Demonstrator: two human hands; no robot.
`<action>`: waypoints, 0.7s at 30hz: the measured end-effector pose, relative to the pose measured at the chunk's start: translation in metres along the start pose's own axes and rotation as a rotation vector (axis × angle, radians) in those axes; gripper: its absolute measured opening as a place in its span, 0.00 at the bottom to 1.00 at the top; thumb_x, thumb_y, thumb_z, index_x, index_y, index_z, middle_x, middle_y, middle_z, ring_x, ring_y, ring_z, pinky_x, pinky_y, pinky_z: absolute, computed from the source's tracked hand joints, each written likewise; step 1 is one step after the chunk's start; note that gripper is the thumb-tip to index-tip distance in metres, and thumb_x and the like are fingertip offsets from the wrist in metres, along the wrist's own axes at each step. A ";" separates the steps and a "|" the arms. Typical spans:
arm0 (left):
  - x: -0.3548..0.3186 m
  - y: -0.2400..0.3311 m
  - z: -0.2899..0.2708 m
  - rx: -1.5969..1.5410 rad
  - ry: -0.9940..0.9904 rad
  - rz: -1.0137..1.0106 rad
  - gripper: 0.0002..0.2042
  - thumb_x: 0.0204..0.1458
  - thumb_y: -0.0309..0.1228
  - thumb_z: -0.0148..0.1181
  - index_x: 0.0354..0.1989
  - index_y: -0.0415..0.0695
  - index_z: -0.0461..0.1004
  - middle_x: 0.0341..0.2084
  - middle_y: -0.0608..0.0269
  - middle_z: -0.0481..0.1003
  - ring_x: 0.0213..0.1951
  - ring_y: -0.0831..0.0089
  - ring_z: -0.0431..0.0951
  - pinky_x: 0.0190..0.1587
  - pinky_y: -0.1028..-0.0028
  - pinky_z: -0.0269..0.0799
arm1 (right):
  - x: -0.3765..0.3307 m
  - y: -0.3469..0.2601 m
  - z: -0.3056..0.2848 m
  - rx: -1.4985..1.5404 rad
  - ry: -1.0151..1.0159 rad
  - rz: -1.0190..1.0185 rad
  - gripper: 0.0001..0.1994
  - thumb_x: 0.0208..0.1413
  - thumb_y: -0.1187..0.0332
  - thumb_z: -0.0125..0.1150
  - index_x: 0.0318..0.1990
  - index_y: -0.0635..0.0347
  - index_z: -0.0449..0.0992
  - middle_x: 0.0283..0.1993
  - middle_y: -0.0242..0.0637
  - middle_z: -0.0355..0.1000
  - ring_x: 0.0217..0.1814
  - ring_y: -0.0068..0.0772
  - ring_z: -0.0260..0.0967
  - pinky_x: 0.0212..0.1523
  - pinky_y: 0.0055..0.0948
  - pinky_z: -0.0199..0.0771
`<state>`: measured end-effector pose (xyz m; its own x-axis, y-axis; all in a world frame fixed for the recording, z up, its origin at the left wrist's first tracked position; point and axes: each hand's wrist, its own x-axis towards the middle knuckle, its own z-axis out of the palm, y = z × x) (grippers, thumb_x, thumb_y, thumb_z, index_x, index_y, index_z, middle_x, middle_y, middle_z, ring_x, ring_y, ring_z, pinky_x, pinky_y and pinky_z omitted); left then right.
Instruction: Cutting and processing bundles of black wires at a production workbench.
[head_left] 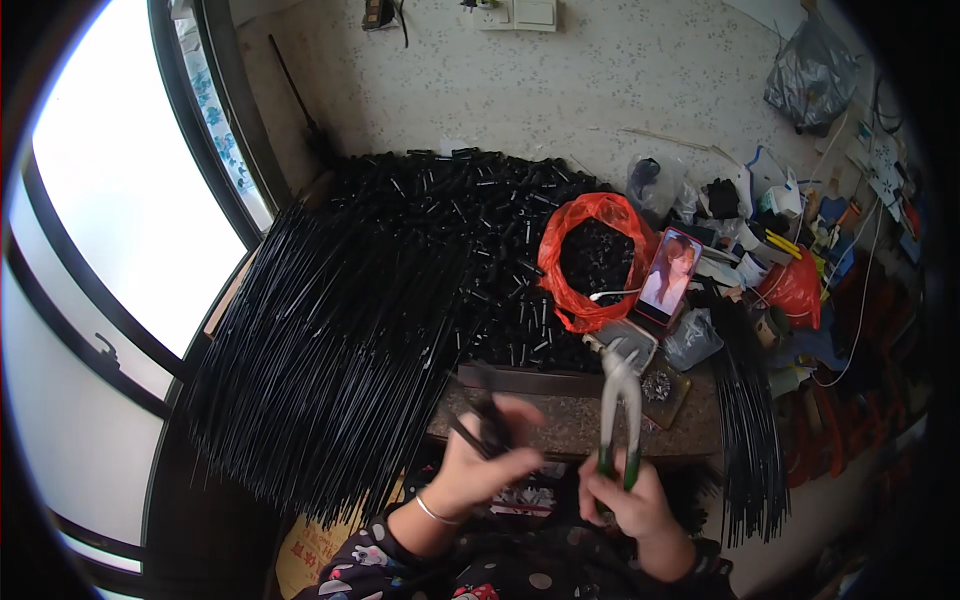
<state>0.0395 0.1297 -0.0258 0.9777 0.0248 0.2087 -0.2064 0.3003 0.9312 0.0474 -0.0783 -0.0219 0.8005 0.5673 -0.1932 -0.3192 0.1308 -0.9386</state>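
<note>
Held nearest the lens, thin black rod pieces [478,415] sit pinched in the left hand [480,462], their long axis slanting up and left, away from the green-handled metal pliers [620,410]. Just right of the rod pieces, the right hand [625,500] is closed on the pliers' grips, jaws pointing up and away. Beyond the pliers lies a stone slab [570,420]; left of them fans a bundle of long black rods [320,340].

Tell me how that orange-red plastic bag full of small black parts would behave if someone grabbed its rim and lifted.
The orange-red bag looks thin and crumpled, so it would probably sag floppily. Packed with small black parts, it is likely heavy for its size. Its open mouth could spill pieces if tilted.
</note>
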 end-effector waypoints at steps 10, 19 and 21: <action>0.007 0.011 -0.005 0.141 0.030 0.074 0.23 0.25 0.34 0.75 0.31 0.38 0.74 0.16 0.73 0.67 0.20 0.85 0.63 0.23 0.84 0.57 | -0.016 0.016 -0.004 -0.417 -0.268 0.075 0.16 0.56 0.71 0.52 0.51 0.66 0.66 0.34 0.38 0.73 0.30 0.22 0.71 0.30 0.20 0.70; 0.001 0.005 0.006 0.358 0.092 0.176 0.14 0.35 0.30 0.71 0.23 0.40 0.69 0.13 0.75 0.66 0.19 0.89 0.62 0.21 0.85 0.58 | -0.020 -0.015 -0.016 -0.140 -0.413 0.482 0.25 0.59 0.67 0.47 0.63 0.58 0.51 0.34 0.36 0.70 0.32 0.20 0.68 0.35 0.22 0.69; -0.001 0.001 0.007 0.368 0.115 0.175 0.14 0.35 0.30 0.70 0.23 0.40 0.68 0.13 0.75 0.66 0.18 0.89 0.61 0.21 0.85 0.57 | -0.023 -0.018 -0.017 -0.396 -0.358 0.424 0.24 0.59 0.66 0.48 0.61 0.58 0.54 0.33 0.37 0.71 0.31 0.23 0.69 0.34 0.23 0.70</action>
<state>0.0382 0.1231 -0.0233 0.9204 0.1574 0.3578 -0.3496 -0.0776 0.9337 0.0440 -0.1076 -0.0054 0.4079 0.7472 -0.5247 -0.3040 -0.4308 -0.8497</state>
